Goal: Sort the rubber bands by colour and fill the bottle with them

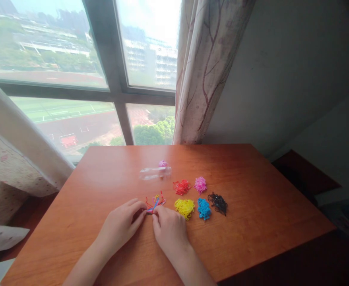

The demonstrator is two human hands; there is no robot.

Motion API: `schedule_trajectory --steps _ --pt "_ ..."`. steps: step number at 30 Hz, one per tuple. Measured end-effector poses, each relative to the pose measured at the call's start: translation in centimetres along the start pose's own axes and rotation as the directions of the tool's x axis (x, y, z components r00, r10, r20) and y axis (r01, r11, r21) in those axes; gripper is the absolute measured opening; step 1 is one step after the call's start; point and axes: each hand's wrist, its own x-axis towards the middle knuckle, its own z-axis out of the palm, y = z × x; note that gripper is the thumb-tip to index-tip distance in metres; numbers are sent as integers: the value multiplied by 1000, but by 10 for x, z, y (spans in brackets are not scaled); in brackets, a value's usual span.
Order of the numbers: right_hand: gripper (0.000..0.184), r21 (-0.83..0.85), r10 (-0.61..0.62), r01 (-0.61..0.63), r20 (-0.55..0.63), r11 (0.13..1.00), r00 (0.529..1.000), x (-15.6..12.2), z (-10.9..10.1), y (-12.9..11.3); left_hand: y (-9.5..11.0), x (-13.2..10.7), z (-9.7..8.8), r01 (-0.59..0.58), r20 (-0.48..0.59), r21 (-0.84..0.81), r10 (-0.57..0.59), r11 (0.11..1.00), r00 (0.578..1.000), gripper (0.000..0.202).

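Observation:
Close together over the near middle of the table are my left hand (122,218) and my right hand (171,227). Their thumbs and fingertips pinch a few thin coloured rubber bands, pink, blue and dark ones among them. A small mixed heap of rubber bands (156,202) spreads just beyond the fingertips. To the right of my right hand lie sorted piles: yellow bands (184,208), blue bands (204,209), black bands (218,203), red bands (182,186) and pink bands (200,185). My fingers partly hide the held bands.
A clear plastic bottle (152,173) lies on its side beyond the heap, with a small pinkish-purple item (163,163) behind it. The wooden table (252,182) ends at a window (117,95) with curtains (204,71). A grey wall (270,79) stands at the right.

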Motion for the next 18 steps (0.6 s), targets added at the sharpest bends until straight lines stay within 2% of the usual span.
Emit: schedule_trajectory --steps 6,10,18 --pt "8 0 -8 8 -2 1000 1000 0 1 3 1 1 -2 -18 -9 -23 18 1000 1000 24" --pt "9 98 9 -7 -13 995 1000 -7 -1 7 2 0 -2 -16 -8 -39 15 999 1000 23" --pt "14 296 55 -19 -115 955 992 -24 -25 21 0 -1 -3 -17 -15 -42 16 999 1000 23"
